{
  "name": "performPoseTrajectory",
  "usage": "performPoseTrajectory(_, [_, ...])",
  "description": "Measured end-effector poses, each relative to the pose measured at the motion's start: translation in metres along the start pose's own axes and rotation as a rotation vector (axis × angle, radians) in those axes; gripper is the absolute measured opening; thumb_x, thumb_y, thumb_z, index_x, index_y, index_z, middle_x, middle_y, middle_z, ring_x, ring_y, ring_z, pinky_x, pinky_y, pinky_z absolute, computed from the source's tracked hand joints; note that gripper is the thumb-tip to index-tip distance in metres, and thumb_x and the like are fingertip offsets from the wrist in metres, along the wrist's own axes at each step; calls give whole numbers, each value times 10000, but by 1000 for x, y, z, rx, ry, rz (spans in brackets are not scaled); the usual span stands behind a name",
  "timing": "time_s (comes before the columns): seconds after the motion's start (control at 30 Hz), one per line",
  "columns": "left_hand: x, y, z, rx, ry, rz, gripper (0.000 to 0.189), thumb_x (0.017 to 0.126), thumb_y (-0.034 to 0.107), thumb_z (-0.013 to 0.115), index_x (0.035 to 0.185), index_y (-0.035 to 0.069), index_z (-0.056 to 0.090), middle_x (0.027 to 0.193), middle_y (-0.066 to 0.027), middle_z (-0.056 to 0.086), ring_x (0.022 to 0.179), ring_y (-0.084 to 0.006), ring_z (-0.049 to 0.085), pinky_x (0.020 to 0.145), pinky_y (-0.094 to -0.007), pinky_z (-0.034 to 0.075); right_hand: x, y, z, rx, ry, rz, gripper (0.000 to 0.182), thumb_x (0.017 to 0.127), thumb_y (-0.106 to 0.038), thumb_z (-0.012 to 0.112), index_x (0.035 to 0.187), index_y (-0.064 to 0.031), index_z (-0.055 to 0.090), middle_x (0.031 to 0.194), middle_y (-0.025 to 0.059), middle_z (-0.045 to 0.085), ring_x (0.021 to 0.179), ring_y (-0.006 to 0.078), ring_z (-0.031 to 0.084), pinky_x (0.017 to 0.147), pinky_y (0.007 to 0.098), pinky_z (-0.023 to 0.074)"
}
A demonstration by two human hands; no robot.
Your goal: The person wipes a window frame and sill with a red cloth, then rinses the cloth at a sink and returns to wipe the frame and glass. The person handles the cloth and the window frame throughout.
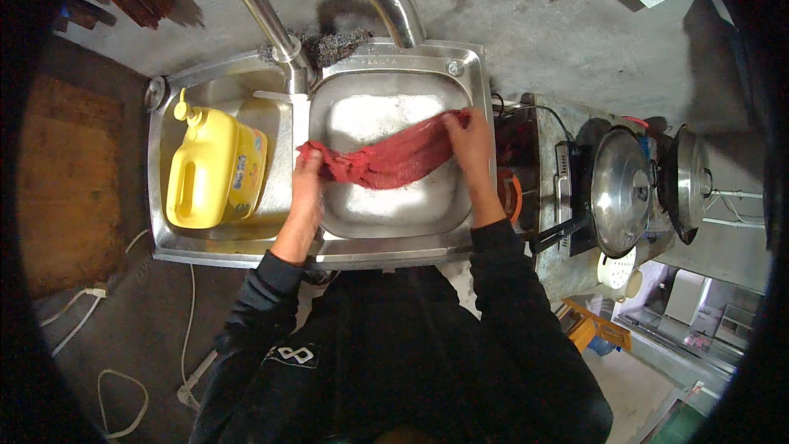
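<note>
A red cloth (394, 160) is stretched between my two hands above the right basin of a stainless steel double sink (394, 246). My left hand (308, 179) grips its left end beside the divider between the basins. The cloth's right end is pinched in my right hand (471, 148), near the right rim of the basin, and sits higher in the view. Between the hands the cloth sags and is bunched towards the left. Over the back of the sink arches a metal faucet (296, 68).
A yellow pump jug (203, 166) stands in the left basin. Dark metal scourers (339, 46) lie behind the faucet. Right of the sink, a lidded pan (622, 191) stands on a counter, its handle pointing towards the sink. An orange-rimmed object (515, 197) is beside the sink.
</note>
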State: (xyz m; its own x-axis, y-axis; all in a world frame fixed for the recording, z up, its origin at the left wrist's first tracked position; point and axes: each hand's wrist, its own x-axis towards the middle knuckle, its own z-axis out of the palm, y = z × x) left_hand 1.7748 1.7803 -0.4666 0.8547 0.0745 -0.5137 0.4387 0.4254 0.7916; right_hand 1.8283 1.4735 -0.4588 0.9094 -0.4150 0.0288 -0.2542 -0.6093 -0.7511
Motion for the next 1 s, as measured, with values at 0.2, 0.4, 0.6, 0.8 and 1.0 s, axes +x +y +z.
performPoseTrajectory(0.2, [1, -44, 27, 454, 133, -324, 685, 907, 458, 646, 1463, 180, 358, 1434, -94, 464, 1294, -304, 459, 891, -595, 465, -68, 26, 100, -601, -250, -197, 708, 751, -295, 776, 1374, -102, 503, 1382, 248, 480, 1195, 360, 561, 952, 442, 480])
performPoseTrajectory(0.4, [71, -96, -9, -223, -151, -516, 621, 997, 617, 330, 1371, 134, 441, 1209, -146, 580, 1078, -311, 602, 845, -465, 552, -93, -52, 98, 617, -938, 300, 349, 801, -19, 709, 1141, 14, 637, 947, 70, 693, 880, 135, 640, 769, 279, 524])
performPoseTrajectory(0.6, [91, -139, -25, -591, -765, -342, 655, 979, 671, 278, 1173, 109, 553, 1053, -127, 666, 773, -279, 657, 602, -452, 557, -125, -76, 113, 488, -351, -112, 338, 771, -210, 796, 1000, -5, 657, 925, 134, 707, 852, 256, 681, 766, 358, 522])
performPoseTrajectory(0.8, [19, -51, 34, -195, -153, -477, 491, 991, 470, 510, 1340, 126, 529, 1251, -72, 624, 1076, -221, 628, 875, -411, 520, -53, -18, 92, -302, -177, -188, 372, 831, -436, 680, 878, -73, 618, 940, 126, 615, 852, 358, 601, 782, 476, 482])
performPoseTrajectory(1.0, [18, -39, 9, 149, 74, -670, 608, 896, 622, 552, 1349, 217, 544, 1426, -60, 505, 1297, -252, 479, 975, -532, 433, -63, 53, 126, -459, -189, -101, 435, 813, -276, 700, 1202, -100, 614, 1090, 125, 644, 936, 306, 632, 861, 422, 513])
